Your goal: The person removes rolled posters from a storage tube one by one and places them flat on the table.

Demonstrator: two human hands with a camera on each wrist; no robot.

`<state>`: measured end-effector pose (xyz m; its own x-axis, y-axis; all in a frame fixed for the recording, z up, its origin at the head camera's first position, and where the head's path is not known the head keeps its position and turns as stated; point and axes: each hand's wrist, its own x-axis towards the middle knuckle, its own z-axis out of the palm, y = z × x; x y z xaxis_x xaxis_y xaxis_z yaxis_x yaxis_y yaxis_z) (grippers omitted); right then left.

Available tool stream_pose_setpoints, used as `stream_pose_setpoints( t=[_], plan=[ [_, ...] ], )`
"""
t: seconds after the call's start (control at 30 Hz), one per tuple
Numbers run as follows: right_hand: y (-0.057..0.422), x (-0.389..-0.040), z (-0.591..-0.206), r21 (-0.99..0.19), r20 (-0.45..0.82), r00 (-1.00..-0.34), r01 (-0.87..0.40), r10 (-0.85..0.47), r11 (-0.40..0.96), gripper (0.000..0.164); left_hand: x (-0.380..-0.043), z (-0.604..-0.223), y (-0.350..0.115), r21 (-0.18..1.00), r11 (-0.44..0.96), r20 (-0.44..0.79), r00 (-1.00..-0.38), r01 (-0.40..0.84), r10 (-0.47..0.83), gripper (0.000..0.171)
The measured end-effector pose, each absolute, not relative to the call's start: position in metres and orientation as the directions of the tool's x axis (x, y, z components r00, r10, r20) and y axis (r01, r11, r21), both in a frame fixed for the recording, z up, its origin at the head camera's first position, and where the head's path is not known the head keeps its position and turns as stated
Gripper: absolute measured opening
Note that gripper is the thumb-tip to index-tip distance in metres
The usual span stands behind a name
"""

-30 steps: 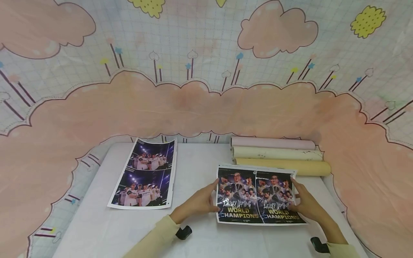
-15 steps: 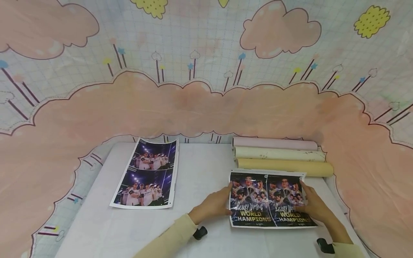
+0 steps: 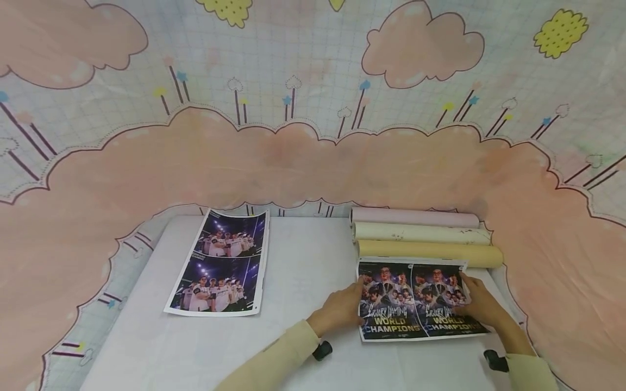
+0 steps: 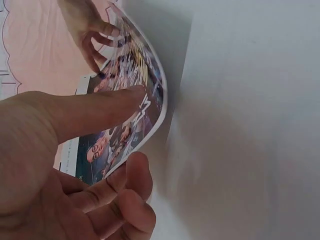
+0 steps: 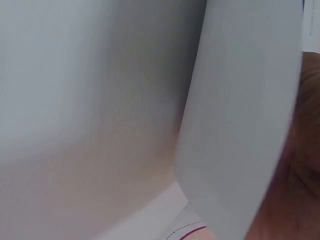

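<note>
My left hand [image 3: 339,310] grips the left edge of a glossy poster sheet [image 3: 391,297] printed with two matching "World Champions" pictures. In the left wrist view, the thumb [image 4: 100,112] lies over the printed face and the other fingers curl at the edge. My right hand [image 3: 483,305] holds the sheet's right edge, thumb on the print. The right wrist view shows the bent sheet's plain white back [image 5: 240,110] with part of that hand [image 5: 307,170] beside it; its fingertips are hidden there. The sheet bows between both hands, over the right part of the white table.
A second poster sheet [image 3: 220,282], with two stage photos of a group, lies at the table's left. Behind the held sheet are a pink roll [image 3: 415,218], a cream roll [image 3: 420,233] and a yellow roll [image 3: 430,251]. A patterned cloth [image 3: 293,163] surrounds the white table [image 3: 303,255].
Both hands have carried the poster sheet to the right, the left hand travelling further than the right. The sheet at the left and the rolls stay in place.
</note>
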<state>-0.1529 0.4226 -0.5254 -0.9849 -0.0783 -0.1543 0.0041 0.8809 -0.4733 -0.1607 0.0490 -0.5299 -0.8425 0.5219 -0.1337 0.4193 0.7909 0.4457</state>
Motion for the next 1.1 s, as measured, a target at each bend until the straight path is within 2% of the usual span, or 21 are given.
stream_pose_setpoints(
  t=[0.33,0.57,0.8,1.1],
  plan=[
    [0.439,-0.156,-0.517,-0.47,-0.2,-0.977,0.024,-0.08,0.882,0.108,-0.164,-0.531,0.067,0.437,0.799,-0.126,-0.851,0.413,0.509,0.1],
    [0.446,-0.154,-0.52,-0.474,-0.215,-0.973,0.034,-0.079,0.88,0.104,-0.166,-0.538,0.074,0.504,0.764,-0.145,-0.833,0.402,0.534,0.103],
    [0.448,-0.156,-0.524,-0.473,-0.179,-0.982,0.03,-0.062,0.88,0.096,-0.172,-0.54,0.076,0.553,0.755,-0.179,-0.835,0.352,0.521,0.099],
    [0.449,-0.153,-0.528,-0.433,-0.13,-0.99,0.006,-0.055,0.901,0.082,-0.178,-0.543,0.074,0.544,0.765,-0.17,-0.848,0.344,0.502,0.094]
  ],
)
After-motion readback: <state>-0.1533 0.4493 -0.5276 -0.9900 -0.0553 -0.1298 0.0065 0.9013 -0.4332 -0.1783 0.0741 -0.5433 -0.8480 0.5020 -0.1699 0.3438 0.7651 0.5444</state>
